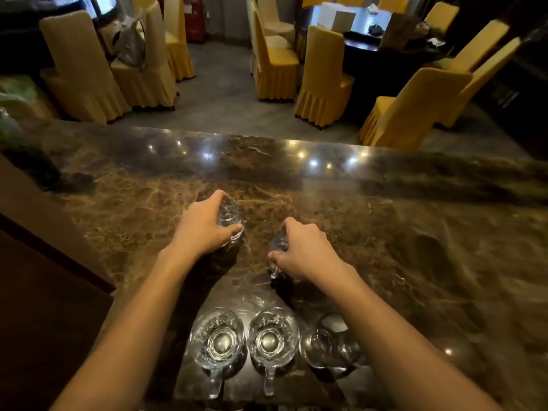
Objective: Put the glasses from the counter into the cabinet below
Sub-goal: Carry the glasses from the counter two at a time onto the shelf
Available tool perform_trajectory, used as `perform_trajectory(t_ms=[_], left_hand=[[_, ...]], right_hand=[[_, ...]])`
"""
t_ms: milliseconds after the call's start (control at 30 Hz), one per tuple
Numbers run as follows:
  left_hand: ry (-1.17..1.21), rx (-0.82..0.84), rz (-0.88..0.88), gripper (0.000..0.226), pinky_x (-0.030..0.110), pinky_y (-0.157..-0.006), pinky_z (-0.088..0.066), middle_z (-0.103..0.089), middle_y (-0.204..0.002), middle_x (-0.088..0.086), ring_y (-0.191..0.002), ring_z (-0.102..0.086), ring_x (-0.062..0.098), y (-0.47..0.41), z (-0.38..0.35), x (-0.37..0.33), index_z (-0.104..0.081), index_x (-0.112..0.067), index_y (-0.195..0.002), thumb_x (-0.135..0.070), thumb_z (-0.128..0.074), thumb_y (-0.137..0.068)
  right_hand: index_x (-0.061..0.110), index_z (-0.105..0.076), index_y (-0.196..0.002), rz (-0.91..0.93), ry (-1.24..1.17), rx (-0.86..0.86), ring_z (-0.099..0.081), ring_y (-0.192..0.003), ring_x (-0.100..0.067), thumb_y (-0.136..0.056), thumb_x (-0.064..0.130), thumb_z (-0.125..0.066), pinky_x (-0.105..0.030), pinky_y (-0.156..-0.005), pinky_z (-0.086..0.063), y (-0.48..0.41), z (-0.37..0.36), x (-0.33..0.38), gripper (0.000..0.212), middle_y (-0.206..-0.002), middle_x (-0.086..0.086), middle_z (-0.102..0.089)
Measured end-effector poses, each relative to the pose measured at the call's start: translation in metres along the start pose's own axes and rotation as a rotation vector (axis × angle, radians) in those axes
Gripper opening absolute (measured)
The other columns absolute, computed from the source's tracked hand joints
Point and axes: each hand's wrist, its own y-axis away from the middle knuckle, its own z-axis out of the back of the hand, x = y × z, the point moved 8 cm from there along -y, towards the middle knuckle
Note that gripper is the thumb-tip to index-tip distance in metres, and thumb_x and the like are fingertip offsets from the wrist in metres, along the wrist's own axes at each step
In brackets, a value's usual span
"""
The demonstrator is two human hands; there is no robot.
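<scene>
Head view: left hand (204,225) grips one glass (229,216), right hand (305,250) another glass (278,244).

banquet hall: covered chairs (275,66), marble counter (385,218).

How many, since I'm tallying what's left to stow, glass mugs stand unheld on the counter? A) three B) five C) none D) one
A: the left mug, middle mug and right mug stand free in a row; the left hand grips the far-left glass, the right hand the far-right glass.

No legible text anywhere.
</scene>
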Motion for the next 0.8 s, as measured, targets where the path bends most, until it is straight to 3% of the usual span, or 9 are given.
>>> perform_trajectory(t_ms=[233,400,500,667,800], left_hand=[[0.008,-0.063,-0.100,0.060,0.035,-0.081,-0.053,-0.072,-0.110,0.002,-0.095,-0.068,0.023,0.027,0.028,-0.068,-0.054,-0.024,-0.119,-0.048,-0.085,-0.073],[-0.006,-0.115,-0.220,0.065,0.037,-0.086,-0.057,-0.072,-0.114,0.001,-0.096,-0.070,0.022,0.058,0.041,-0.149,-0.054,-0.024,-0.128,-0.049,-0.083,-0.075],[0.005,-0.123,-0.293,0.070,0.040,-0.091,-0.057,-0.072,-0.119,-0.002,-0.084,-0.068,0.014,0.080,0.037,-0.201,-0.052,-0.034,-0.139,-0.049,-0.081,-0.077],[0.055,-0.115,-0.349,0.062,0.024,-0.076,-0.053,-0.073,-0.108,-0.008,-0.063,-0.054,-0.008,0.110,0.008,-0.269,-0.059,-0.031,-0.129,-0.050,-0.082,-0.075],[-0.007,-0.069,-0.367,0.062,0.029,-0.074,-0.055,-0.071,-0.099,-0.012,-0.075,-0.065,0.005,0.129,-0.021,-0.304,-0.060,-0.034,-0.121,-0.063,-0.079,-0.069]], right_hand=[[0.023,-0.053,-0.129,0.073,-0.066,-0.091,-0.061,-0.112,-0.034,-0.084,0.041,-0.074,-0.034,-0.080,-0.046,0.022,0.044,-0.022,0.053,-0.118,-0.008,-0.067],[0.029,-0.056,-0.129,0.129,-0.101,-0.227,-0.065,-0.112,-0.026,-0.083,0.044,-0.077,-0.038,-0.094,-0.051,0.058,0.100,-0.060,0.053,-0.119,0.000,-0.071],[0.030,-0.059,-0.129,0.166,-0.096,-0.294,-0.064,-0.114,-0.021,-0.082,0.043,-0.079,-0.038,-0.097,-0.049,0.087,0.129,-0.093,0.052,-0.122,0.004,-0.071],[0.035,-0.062,-0.123,0.178,-0.086,-0.352,-0.066,-0.108,-0.020,-0.079,0.045,-0.080,-0.039,-0.094,-0.051,0.130,0.158,-0.153,0.049,-0.114,0.005,-0.073],[0.037,-0.063,-0.121,0.180,-0.055,-0.301,-0.062,-0.094,-0.011,-0.078,0.048,-0.081,-0.031,-0.085,-0.049,0.148,0.161,-0.194,0.048,-0.104,0.010,-0.069]])
